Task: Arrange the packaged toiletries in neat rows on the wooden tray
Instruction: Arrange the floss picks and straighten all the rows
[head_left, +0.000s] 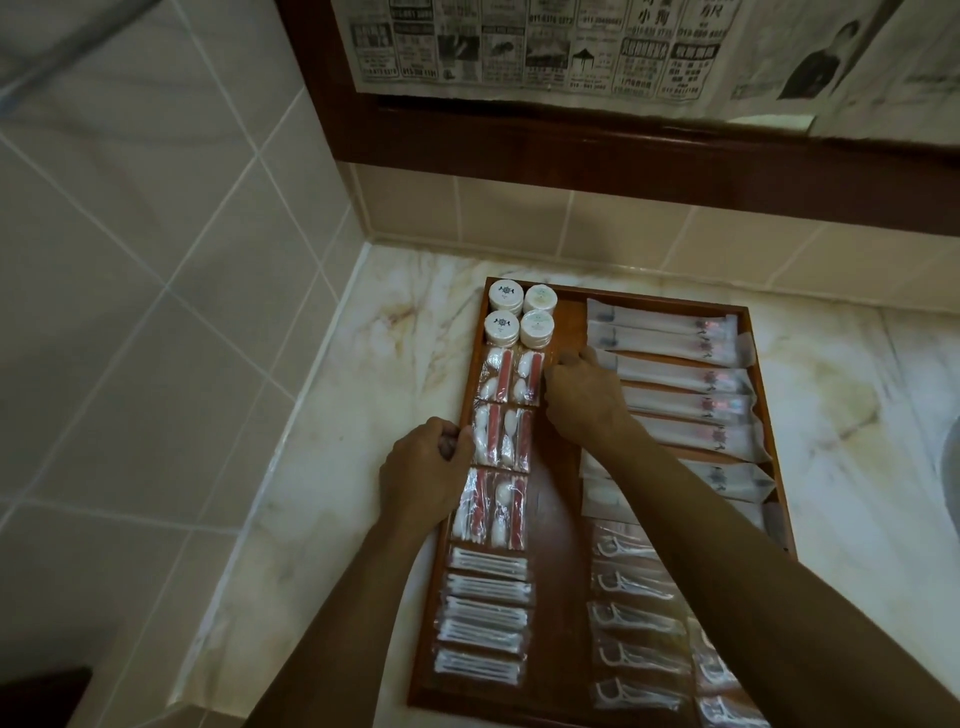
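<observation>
A wooden tray (563, 312) lies on a marble counter. Its left column holds small round white jars (521, 319), then red-and-white packets (506, 410), then flat white packets (485, 613). On the right lie long white sachets (685, 400) and floss-pick packets (634, 618). My left hand (423, 478) grips the tray's left rim, with its thumb against a red-and-white packet. My right hand (584, 397) is over the tray's middle. Its bent fingertips press against the right edge of the upper red-and-white packets. My right forearm hides some of the sachets.
Tiled walls (182, 218) close the corner at the left and back. A dark wooden frame (571, 150) covered with newspaper hangs above the counter. A basin edge (950, 467) shows at the far right. Bare marble (363, 415) lies left of the tray.
</observation>
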